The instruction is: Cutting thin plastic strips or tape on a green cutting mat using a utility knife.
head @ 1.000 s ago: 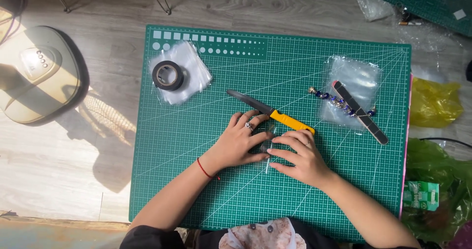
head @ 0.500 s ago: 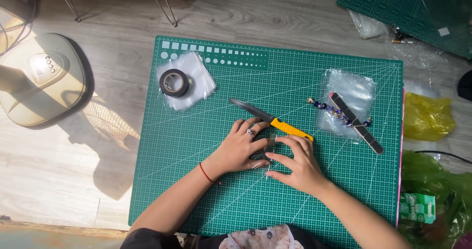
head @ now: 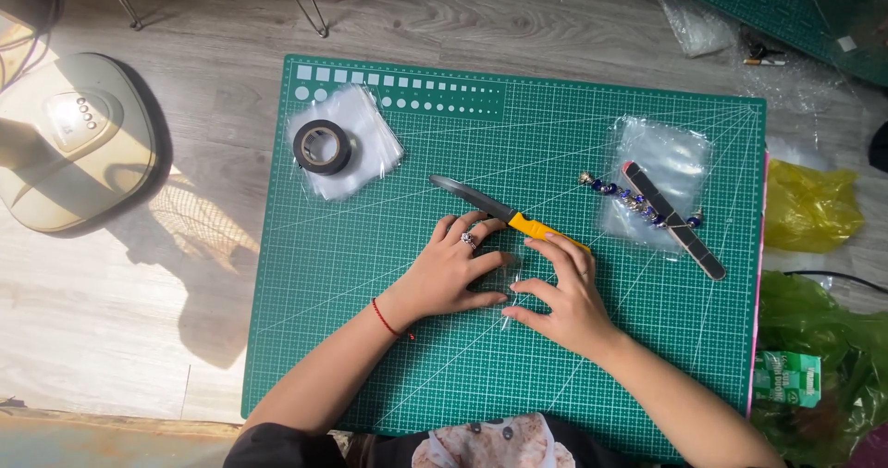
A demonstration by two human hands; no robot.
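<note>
My left hand (head: 451, 272) and my right hand (head: 561, 294) lie close together on a green cutting mat (head: 388, 357). Their fingers press on a small clear plastic piece (head: 507, 288) between them. A ring sits on one left finger and a red cord circles the left wrist. A knife (head: 504, 213) with a dark blade and yellow handle lies just beyond the fingertips. The tip of the yellow handle passes under my right fingers.
A black tape roll (head: 322, 146) rests on a clear bag at the mat's upper left. A nail file (head: 672, 219) and a beaded string (head: 622, 194) lie on another clear bag at right. A beige device (head: 69, 140) sits on the floor at left. Yellow and green bags (head: 814, 211) lie right of the mat.
The view has shifted slightly. Both hands stay together on the clear piece, with only small finger movements.
</note>
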